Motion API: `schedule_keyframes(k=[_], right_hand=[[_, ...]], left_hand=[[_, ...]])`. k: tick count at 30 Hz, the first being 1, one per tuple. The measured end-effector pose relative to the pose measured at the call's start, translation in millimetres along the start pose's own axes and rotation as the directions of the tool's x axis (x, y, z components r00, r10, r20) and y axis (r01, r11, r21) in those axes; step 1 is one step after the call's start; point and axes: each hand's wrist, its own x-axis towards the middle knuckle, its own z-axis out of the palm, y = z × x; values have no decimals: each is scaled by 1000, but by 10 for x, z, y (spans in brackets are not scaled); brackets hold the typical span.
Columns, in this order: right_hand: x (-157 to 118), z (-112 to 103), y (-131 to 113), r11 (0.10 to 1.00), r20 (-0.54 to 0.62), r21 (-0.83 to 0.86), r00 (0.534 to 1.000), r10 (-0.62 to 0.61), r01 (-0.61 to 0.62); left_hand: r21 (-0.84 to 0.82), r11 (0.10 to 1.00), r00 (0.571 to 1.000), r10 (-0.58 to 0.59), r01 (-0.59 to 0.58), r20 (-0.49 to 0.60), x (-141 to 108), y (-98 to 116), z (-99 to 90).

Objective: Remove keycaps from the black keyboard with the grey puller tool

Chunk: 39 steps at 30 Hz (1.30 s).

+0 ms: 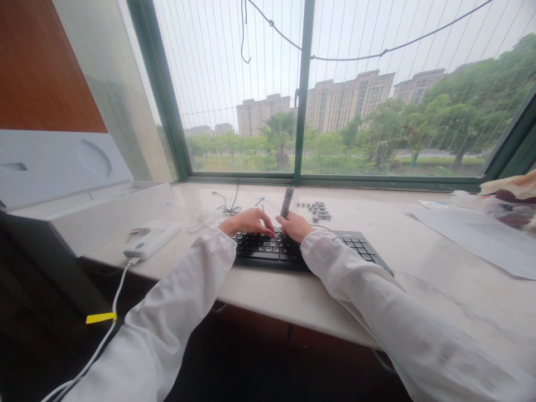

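Black keyboard along near edge of pale counter; both hands on it.
Right hand: fingers wrapped round upright dark tool, lower end hidden. Left hand, just left: fingers bent down to the keyboard; cannot tell whether pinching anything. Loose keycaps on far side, right.

1. Bench: white top, faint grey veining, runs up to window.
2. Window frame: green, one upright post near mid-span.
3. Outside: pale sky, beige high-rises behind green trees.
4. Left: pale wall, reddish-brown panel beside it.
5. Light: diffuse daylight through window; dark under bench.
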Motion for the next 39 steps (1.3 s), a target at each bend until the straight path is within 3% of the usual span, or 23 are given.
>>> schedule_keyframes(k=[11,25,39], right_hand=[[-71,51,-29,996,-100,-81,994,-33,25],[-60,55,3,997,-97,-80,995,-23,15],[-59,91,19,990,-114,-130,991,-66,51]], left_hand=[[-20,999,999,-36,36,-1,-6,6,5],[-25,999,999,45,-45,8,0,8,3],[-29,1000,1000,5,-5,-4,24,-39,27]])
